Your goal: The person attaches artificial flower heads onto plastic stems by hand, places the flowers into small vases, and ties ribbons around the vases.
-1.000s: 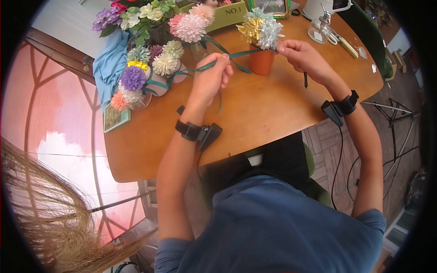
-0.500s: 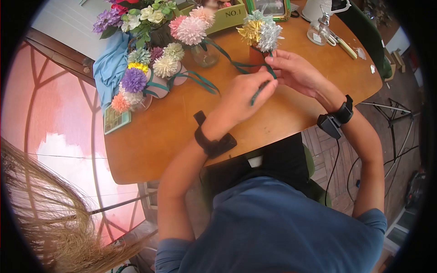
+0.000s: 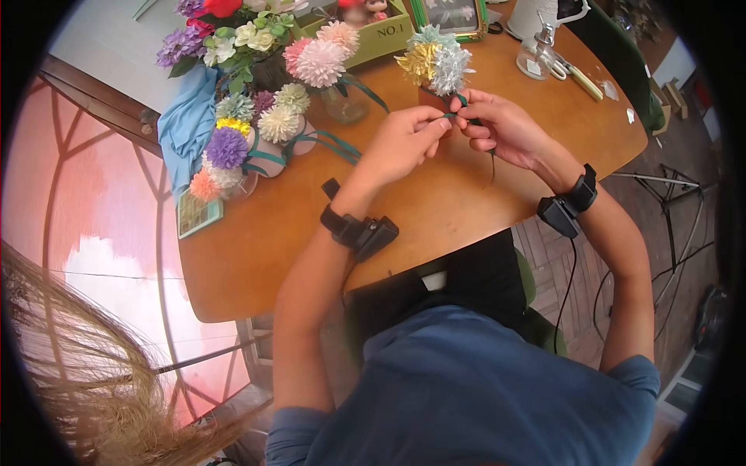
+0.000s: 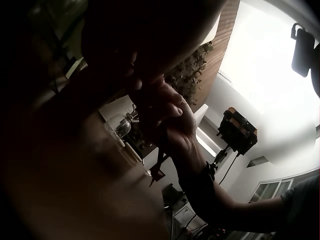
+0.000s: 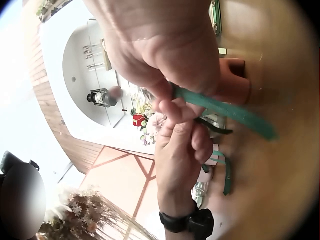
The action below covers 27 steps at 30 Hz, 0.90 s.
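Observation:
Just below a bunch of gold, silver and pale blue pompom flowers [image 3: 435,62], both hands meet at a dark green ribbon [image 3: 464,101]. My left hand [image 3: 408,144] pinches the ribbon between thumb and forefinger. On the other side my right hand [image 3: 505,128] grips it close to the flower heads, fingers curled. In the right wrist view a loose end of the green ribbon [image 5: 230,112] hangs out past the right palm. Behind the hands stands a terracotta pot [image 5: 235,87], largely covered by them in the head view. The flowers' stems are hidden by the fingers.
More pompom flowers [image 3: 227,147] stand in small vases at the left, with green ribbon around them. A glass jar [image 3: 342,105] holds pink ones. Behind are a green box [image 3: 381,35] and a picture frame [image 3: 451,19]. Scissors [image 3: 558,70] lie at the right beside a glass bottle [image 3: 532,62].
My left hand has come right to meet the right hand. The ribbon, stretched between the hands a second ago, is now gathered close below the flowers, with an end hanging under the right hand.

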Each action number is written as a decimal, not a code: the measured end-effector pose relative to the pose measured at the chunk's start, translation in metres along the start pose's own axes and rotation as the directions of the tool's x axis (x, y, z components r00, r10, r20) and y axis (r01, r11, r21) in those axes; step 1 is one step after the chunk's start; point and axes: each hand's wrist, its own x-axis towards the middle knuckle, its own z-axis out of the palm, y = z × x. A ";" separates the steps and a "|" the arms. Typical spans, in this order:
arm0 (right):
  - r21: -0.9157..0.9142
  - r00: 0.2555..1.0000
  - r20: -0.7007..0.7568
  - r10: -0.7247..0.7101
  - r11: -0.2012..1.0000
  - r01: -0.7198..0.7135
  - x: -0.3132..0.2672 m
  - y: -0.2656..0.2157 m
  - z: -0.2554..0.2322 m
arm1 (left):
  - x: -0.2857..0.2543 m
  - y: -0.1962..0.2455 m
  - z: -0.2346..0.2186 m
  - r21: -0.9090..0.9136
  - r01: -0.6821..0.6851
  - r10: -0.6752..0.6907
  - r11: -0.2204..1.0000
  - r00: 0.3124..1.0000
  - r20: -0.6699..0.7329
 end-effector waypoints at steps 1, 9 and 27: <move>-0.052 1.000 -0.024 -0.009 0.999 0.007 0.001 0.000 -0.001 | 0.000 0.002 -0.002 -0.088 0.039 -0.037 0.995 0.999 0.027; -0.245 0.982 -0.125 -0.140 0.964 0.106 0.002 0.008 0.007 | 0.002 0.003 0.000 -0.250 0.066 -0.074 0.966 0.997 -0.025; 0.130 0.990 -0.059 0.125 0.985 -0.117 0.007 0.021 0.004 | 0.004 -0.015 0.013 -0.239 -0.036 0.030 0.970 0.999 -0.027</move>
